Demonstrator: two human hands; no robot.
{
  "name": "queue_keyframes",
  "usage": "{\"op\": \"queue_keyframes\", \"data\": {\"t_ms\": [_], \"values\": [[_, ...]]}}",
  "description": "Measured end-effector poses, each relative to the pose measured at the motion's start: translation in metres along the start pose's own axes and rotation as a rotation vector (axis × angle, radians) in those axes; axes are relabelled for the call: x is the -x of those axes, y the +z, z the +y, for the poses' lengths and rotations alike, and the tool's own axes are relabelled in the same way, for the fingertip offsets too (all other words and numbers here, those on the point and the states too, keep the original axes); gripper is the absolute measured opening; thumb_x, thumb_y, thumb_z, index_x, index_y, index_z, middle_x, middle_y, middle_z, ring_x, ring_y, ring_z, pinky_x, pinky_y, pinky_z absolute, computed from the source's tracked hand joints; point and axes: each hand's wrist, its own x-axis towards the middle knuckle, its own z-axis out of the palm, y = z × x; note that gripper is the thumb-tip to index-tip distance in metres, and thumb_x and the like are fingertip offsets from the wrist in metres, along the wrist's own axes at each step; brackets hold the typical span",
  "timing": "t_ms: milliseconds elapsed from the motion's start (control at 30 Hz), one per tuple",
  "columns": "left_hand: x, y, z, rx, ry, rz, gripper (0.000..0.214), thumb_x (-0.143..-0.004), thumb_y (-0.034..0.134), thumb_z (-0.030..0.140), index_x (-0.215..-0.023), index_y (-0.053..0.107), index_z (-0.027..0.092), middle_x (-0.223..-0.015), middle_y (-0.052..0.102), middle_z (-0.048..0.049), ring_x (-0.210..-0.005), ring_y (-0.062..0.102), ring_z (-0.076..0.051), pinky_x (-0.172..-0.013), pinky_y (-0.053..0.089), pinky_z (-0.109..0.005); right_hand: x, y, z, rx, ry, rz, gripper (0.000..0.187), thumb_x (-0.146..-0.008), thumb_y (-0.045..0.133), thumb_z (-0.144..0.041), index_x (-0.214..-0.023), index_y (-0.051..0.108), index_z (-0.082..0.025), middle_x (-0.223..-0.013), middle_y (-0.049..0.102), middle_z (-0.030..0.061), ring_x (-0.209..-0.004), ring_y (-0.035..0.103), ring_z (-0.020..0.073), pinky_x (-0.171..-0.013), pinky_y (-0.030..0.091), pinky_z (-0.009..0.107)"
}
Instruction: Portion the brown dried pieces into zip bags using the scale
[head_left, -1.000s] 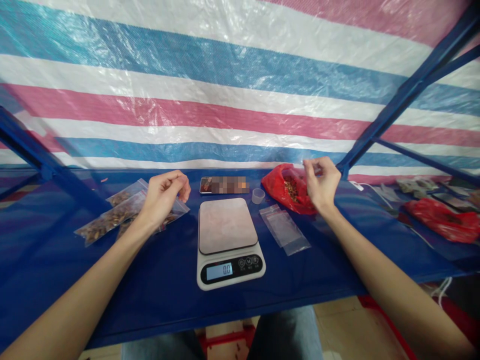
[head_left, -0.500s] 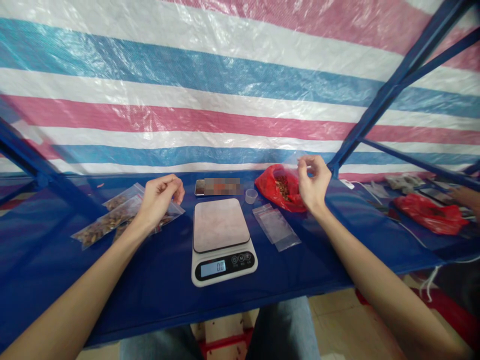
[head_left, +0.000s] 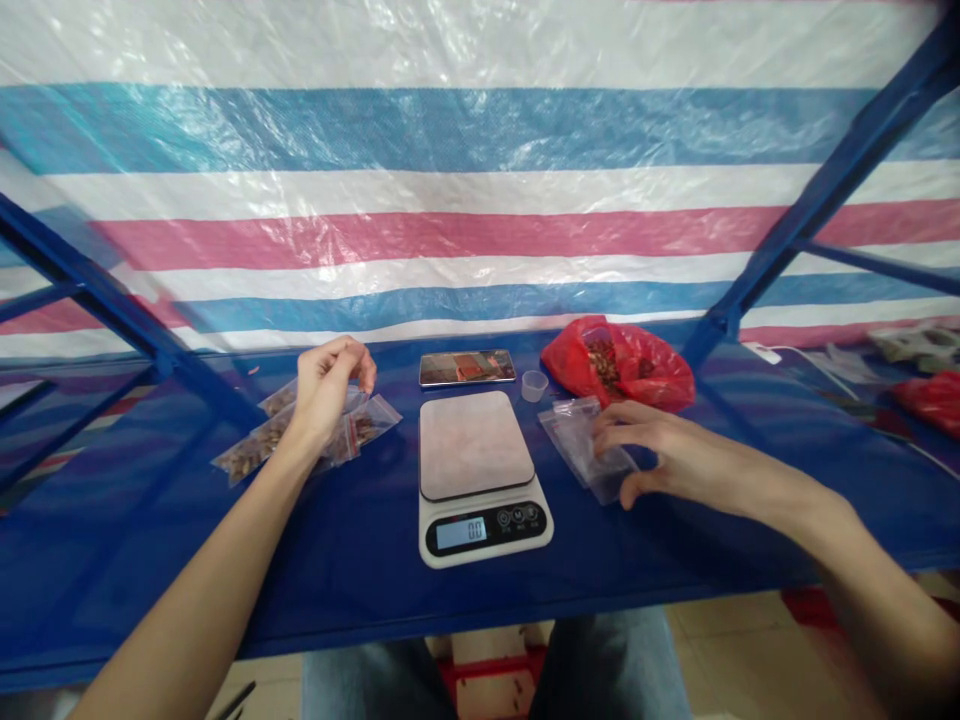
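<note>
My left hand [head_left: 334, 382] hovers over the clear zip bags [head_left: 259, 442] filled with small brown pieces. Its fingers are curled in, and nothing shows between them. To the right of a white digital scale [head_left: 476, 445], my right hand [head_left: 646, 445] is over flat, clear zip bags [head_left: 574, 445]. Its fingers and thumb are spread apart, the fingertips at the bags' right side; whether they press on them I cannot tell. The scale's pan is bare and its display reads 0.0. Behind my right hand lies an open red plastic bag [head_left: 667, 375] with brown pieces inside.
A small clear plastic cup [head_left: 534, 386] and a phone [head_left: 467, 367] lie behind the scale on the blue table [head_left: 360, 570]. Blue metal posts [head_left: 817, 190] rise at both sides before a striped plastic sheet [head_left: 450, 240]. Another red bag [head_left: 934, 400] lies far right.
My right hand has come down from beside the red bag to the flat zip bags, and its fingers have spread. The clear film at its fingertips is gone from there. The view has shifted.
</note>
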Motion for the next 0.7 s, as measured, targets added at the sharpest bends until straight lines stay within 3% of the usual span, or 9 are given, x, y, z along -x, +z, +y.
{"op": "queue_keyframes", "data": {"t_ms": [67,167,300,367,467,500,567,633,700], "values": [[-0.002,-0.003,-0.001,-0.007,0.012,0.021,0.027,-0.089,0.058,0.031,-0.064,0.058,0.021,-0.055,0.057,-0.0003,-0.051,0.052,-0.013,-0.055,0.043,-0.026,0.001,-0.002,-0.005,-0.036,0.03,-0.04,0.033,-0.078,0.09,-0.05,-0.098,0.077,-0.027,-0.107,0.073,0.0064,-0.097,0.071,0.0253,-0.08,0.055,0.033],[-0.003,-0.008,-0.001,-0.145,0.038,0.025,0.032,-0.09,0.055,0.033,-0.06,0.054,0.021,-0.052,0.051,0.001,-0.05,0.047,-0.013,-0.055,0.039,-0.027,-0.024,-0.006,-0.029,-0.049,0.005,-0.005,0.024,-0.097,0.071,-0.046,-0.099,0.075,-0.022,-0.099,0.072,0.0065,-0.088,0.069,0.0197,-0.078,0.051,0.03],[-0.003,-0.013,-0.002,-0.598,0.103,-0.017,0.036,-0.088,0.052,0.036,-0.056,0.044,0.021,-0.052,0.042,0.002,-0.053,0.04,-0.013,-0.058,0.03,-0.029,-0.104,0.021,-0.071,0.066,-0.083,0.064,0.021,-0.105,0.06,-0.029,-0.093,0.074,-0.019,-0.093,0.075,0.0057,-0.085,0.07,0.0189,-0.077,0.048,0.03],[-0.002,-0.014,-0.003,-0.789,0.112,-0.032,0.036,-0.088,0.05,0.038,-0.057,0.045,0.021,-0.054,0.043,0.0014,-0.055,0.04,-0.013,-0.06,0.029,-0.03,-0.152,0.045,-0.089,0.161,-0.083,0.033,0.02,-0.103,0.059,-0.026,-0.091,0.074,-0.02,-0.094,0.077,0.0065,-0.088,0.073,0.023,-0.077,0.05,0.033],[-0.003,-0.017,-0.005,-0.896,0.107,-0.034,0.035,-0.092,0.044,0.039,-0.061,0.048,0.021,-0.059,0.05,-0.0008,-0.059,0.045,-0.015,-0.063,0.03,-0.03,-0.216,0.08,-0.111,0.265,-0.061,-0.107,0.021,-0.102,0.062,-0.033,-0.105,0.074,-0.017,-0.107,0.08,0.0144,-0.1,0.076,0.032,-0.083,0.054,0.039],[-0.004,-0.018,-0.006,-0.913,0.11,-0.024,0.035,-0.092,0.043,0.038,-0.062,0.049,0.021,-0.061,0.053,-0.0019,-0.061,0.048,-0.016,-0.064,0.031,-0.03,-0.233,0.089,-0.117,0.271,-0.033,-0.185,0.028,-0.1,0.065,-0.04,-0.11,0.073,-0.015,-0.113,0.079,0.0177,-0.105,0.075,0.0349,-0.085,0.056,0.042],[-0.006,-0.021,-0.007,-0.949,0.118,0.004,0.034,-0.093,0.043,0.037,-0.064,0.053,0.021,-0.067,0.058,-0.0042,-0.065,0.052,-0.018,-0.066,0.033,-0.031,-0.258,0.103,-0.128,0.255,0.046,-0.291,0.058,-0.087,0.081,-0.048,-0.13,0.064,-0.012,-0.125,0.075,0.0221,-0.114,0.073,0.0388,-0.09,0.058,0.045],[-0.007,-0.024,-0.008,-0.979,0.123,0.028,0.032,-0.092,0.044,0.035,-0.067,0.057,0.021,-0.07,0.061,-0.0056,-0.068,0.055,-0.02,-0.067,0.034,-0.031,-0.273,0.113,-0.135,0.222,0.129,-0.326,0.085,-0.075,0.093,-0.042,-0.144,0.053,-0.011,-0.135,0.071,0.0238,-0.119,0.072,0.0392,-0.093,0.059,0.045],[-0.007,-0.025,-0.009,-1.001,0.131,0.047,0.03,-0.092,0.045,0.034,-0.069,0.059,0.021,-0.072,0.062,-0.006,-0.068,0.055,-0.02,-0.066,0.034,-0.031,-0.282,0.119,-0.137,0.151,0.178,-0.309,0.095,-0.064,0.098,-0.028,-0.145,0.053,-0.012,-0.136,0.071,0.0227,-0.117,0.073,0.0375,-0.092,0.06,0.042]]}}
